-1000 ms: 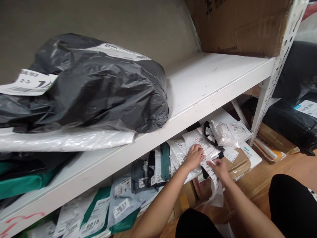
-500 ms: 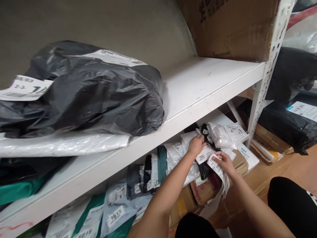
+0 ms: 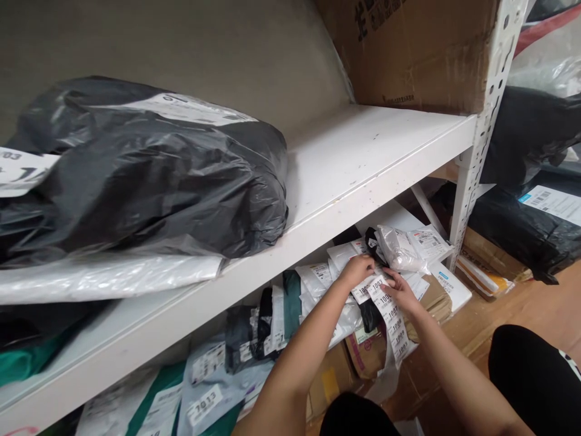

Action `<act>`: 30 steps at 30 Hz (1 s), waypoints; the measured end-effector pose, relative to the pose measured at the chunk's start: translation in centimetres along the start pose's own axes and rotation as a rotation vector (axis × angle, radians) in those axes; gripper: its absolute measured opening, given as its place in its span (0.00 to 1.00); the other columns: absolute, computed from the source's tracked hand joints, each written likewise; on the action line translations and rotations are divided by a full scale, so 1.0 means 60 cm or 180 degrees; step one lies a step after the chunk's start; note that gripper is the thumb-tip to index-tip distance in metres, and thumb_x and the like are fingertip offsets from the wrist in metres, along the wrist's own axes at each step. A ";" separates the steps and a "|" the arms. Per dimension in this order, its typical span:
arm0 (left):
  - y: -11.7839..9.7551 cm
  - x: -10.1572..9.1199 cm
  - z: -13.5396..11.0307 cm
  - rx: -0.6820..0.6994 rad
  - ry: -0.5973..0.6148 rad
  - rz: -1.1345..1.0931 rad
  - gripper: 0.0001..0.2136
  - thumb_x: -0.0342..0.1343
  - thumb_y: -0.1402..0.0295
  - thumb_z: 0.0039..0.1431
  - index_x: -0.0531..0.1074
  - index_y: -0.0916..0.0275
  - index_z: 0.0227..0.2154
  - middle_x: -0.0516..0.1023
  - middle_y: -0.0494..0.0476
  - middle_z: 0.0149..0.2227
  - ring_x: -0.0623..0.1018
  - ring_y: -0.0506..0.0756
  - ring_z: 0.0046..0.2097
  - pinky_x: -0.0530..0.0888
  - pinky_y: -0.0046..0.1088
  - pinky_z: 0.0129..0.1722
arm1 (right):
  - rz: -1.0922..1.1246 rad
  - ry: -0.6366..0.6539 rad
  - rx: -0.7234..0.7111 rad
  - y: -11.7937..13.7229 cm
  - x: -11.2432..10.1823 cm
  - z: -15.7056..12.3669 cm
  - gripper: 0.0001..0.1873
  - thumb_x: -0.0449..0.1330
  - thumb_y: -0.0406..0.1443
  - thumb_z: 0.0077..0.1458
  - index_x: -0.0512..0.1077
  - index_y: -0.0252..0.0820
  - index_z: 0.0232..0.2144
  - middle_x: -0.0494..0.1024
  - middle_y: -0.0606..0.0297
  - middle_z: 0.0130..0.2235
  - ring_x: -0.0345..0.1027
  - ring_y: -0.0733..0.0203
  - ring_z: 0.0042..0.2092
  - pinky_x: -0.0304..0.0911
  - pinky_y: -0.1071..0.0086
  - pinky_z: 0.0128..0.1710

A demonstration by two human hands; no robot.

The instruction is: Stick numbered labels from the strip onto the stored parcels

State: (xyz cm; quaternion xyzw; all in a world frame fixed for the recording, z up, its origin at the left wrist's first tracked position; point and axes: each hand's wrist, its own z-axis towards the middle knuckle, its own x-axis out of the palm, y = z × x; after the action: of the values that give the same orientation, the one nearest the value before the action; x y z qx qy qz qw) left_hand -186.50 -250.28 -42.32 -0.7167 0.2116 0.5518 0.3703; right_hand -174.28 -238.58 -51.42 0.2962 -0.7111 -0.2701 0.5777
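Note:
My right hand pinches a strip of white number labels near its upper end. The strip hangs down in a curl, printed with numbers such as 1003, 1007 and 1008. Close beside it, my left hand has its fingers drawn together at the strip's top edge; what lies between the fingertips is hidden. Under the hands is a parcel with a white number label, partly covered by the strip. A black bag shows just below. Behind my fingers lies a clear-wrapped parcel.
A large black bagged parcel rests on the white upper shelf, with a cardboard box at its back. Labelled parcels line the lower shelf, including a grey one. A perforated post stands right, near more black parcels.
My right hand has brought the label strip up and left towards my left hand, and more of its numbers face me. The view has shifted slightly right.

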 end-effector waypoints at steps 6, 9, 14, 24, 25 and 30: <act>0.013 -0.027 -0.027 0.0213 0.0479 -0.0824 0.08 0.56 0.77 0.49 0.76 0.61 0.30 0.81 0.54 0.39 0.78 0.55 0.42 0.72 0.27 0.44 | -0.0555 -0.0604 -0.0256 -0.019 0.010 0.011 0.33 0.68 0.54 0.36 0.75 0.42 0.43 0.78 0.66 0.26 0.67 0.61 0.24 0.61 0.68 0.24; 0.010 -0.032 -0.027 0.0066 0.0528 -0.0842 0.10 0.51 0.72 0.57 0.77 0.60 0.35 0.79 0.54 0.40 0.77 0.55 0.45 0.72 0.29 0.47 | -0.0843 -0.0917 -0.0276 -0.026 0.013 0.023 0.30 0.66 0.58 0.35 0.77 0.40 0.31 0.80 0.59 0.27 0.70 0.56 0.26 0.61 0.66 0.25; 0.000 -0.011 -0.022 -0.0127 0.0415 -0.0226 0.12 0.55 0.58 0.60 0.76 0.57 0.42 0.73 0.57 0.45 0.73 0.59 0.50 0.69 0.36 0.53 | -0.1136 -0.1068 -0.0402 -0.026 0.012 0.039 0.23 0.67 0.55 0.34 0.77 0.41 0.24 0.79 0.61 0.24 0.70 0.56 0.26 0.60 0.67 0.27; 0.009 0.006 -0.019 -0.0124 0.0459 -0.0005 0.13 0.52 0.57 0.62 0.75 0.59 0.32 0.72 0.56 0.41 0.71 0.58 0.47 0.70 0.36 0.50 | -0.1062 -0.0922 -0.0633 -0.029 0.028 0.038 0.31 0.62 0.62 0.36 0.77 0.41 0.29 0.82 0.58 0.32 0.73 0.54 0.33 0.66 0.64 0.34; 0.009 0.006 -0.019 -0.0118 0.0446 0.0005 0.12 0.52 0.57 0.62 0.75 0.60 0.32 0.73 0.56 0.41 0.72 0.57 0.46 0.70 0.36 0.49 | -0.1063 -0.0915 -0.0622 -0.029 0.028 0.040 0.32 0.62 0.62 0.35 0.77 0.41 0.29 0.82 0.58 0.31 0.73 0.54 0.33 0.66 0.64 0.34; 0.008 0.013 -0.019 -0.0096 0.0245 0.0149 0.11 0.51 0.60 0.63 0.73 0.60 0.34 0.73 0.58 0.41 0.73 0.58 0.45 0.71 0.37 0.48 | -0.1283 -0.1121 -0.0487 -0.027 0.016 0.049 0.26 0.65 0.59 0.35 0.73 0.42 0.20 0.75 0.64 0.20 0.66 0.60 0.24 0.59 0.69 0.24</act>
State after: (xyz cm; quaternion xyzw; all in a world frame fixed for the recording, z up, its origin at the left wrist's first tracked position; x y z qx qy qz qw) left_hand -185.86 -251.35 -43.08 -0.7377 0.2340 0.5354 0.3381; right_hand -177.17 -240.27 -52.51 0.3357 -0.7048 -0.4797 0.4005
